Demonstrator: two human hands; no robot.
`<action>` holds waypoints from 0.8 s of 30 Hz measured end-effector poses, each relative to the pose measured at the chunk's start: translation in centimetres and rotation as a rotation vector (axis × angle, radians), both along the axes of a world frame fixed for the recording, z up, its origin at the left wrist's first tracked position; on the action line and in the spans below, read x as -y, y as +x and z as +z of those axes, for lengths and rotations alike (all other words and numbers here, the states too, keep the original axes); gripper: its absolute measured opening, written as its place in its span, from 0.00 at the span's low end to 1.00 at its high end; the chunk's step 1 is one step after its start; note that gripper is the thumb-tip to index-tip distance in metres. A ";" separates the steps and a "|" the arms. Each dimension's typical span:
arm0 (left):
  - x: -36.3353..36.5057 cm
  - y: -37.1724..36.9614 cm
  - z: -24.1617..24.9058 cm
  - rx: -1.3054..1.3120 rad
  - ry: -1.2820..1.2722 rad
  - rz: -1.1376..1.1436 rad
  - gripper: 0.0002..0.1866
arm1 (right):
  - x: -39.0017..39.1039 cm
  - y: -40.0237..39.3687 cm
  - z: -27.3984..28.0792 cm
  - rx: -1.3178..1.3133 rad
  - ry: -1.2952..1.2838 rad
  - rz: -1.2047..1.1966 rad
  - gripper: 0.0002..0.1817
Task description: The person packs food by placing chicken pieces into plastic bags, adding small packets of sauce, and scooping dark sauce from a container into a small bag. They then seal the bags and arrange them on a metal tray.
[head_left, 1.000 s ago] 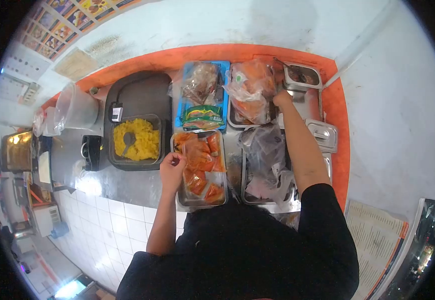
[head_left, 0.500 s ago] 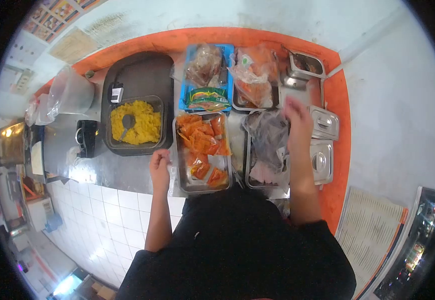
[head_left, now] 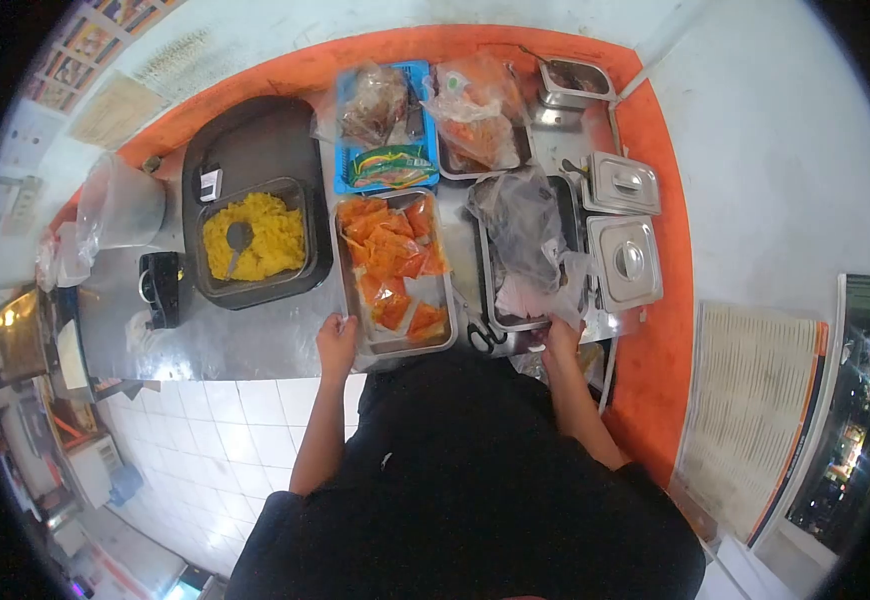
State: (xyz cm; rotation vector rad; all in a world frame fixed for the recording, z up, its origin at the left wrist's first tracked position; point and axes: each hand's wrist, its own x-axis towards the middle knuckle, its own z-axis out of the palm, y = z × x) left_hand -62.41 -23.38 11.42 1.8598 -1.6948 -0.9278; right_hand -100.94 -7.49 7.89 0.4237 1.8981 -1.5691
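Note:
My left hand (head_left: 337, 345), its fingers curled, is beside the front left side of a metal tray (head_left: 408, 350) of orange packets (head_left: 391, 252). I see nothing in that hand. Lower right, my right hand (head_left: 561, 342) is closed at the front corner of a second metal tray (head_left: 507, 322). A clear plastic bag (head_left: 525, 225) and a pink piece (head_left: 523, 298) lie in this tray. Whether the right fingers hold the bag or the tray's rim is hidden. Black-handled scissors (head_left: 485, 335) lie between the two trays.
Left of the trays, a black container (head_left: 307, 270) holds yellow food (head_left: 255, 237) with a dark scoop. Behind stand a blue basket (head_left: 340, 170) and a tray with bagged orange food (head_left: 480, 120). Lidded steel pans (head_left: 627, 262) line the right, beside the orange wall band (head_left: 667, 370).
My right hand has come down from above the plastic bag to the front corner of its tray. My left hand stays near the orange packets' tray. The view has shifted slightly.

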 end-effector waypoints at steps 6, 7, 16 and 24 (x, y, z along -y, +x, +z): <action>0.2 0.8 -0.1 -0.204 0.094 0.087 0.18 | -0.7 1.3 0.9 0.005 0.010 0.080 0.47; 0.2 0.8 -0.2 -0.195 0.064 0.081 0.17 | -0.6 1.9 0.9 0.014 0.010 0.089 0.48; 1.7 1.5 -1.0 -0.243 0.099 -0.004 0.16 | -1.8 6.3 3.2 0.087 0.122 0.528 0.40; 1.7 2.0 -3.2 -0.446 0.083 -0.073 0.17 | 2.0 13.1 6.7 -0.610 0.783 1.281 0.52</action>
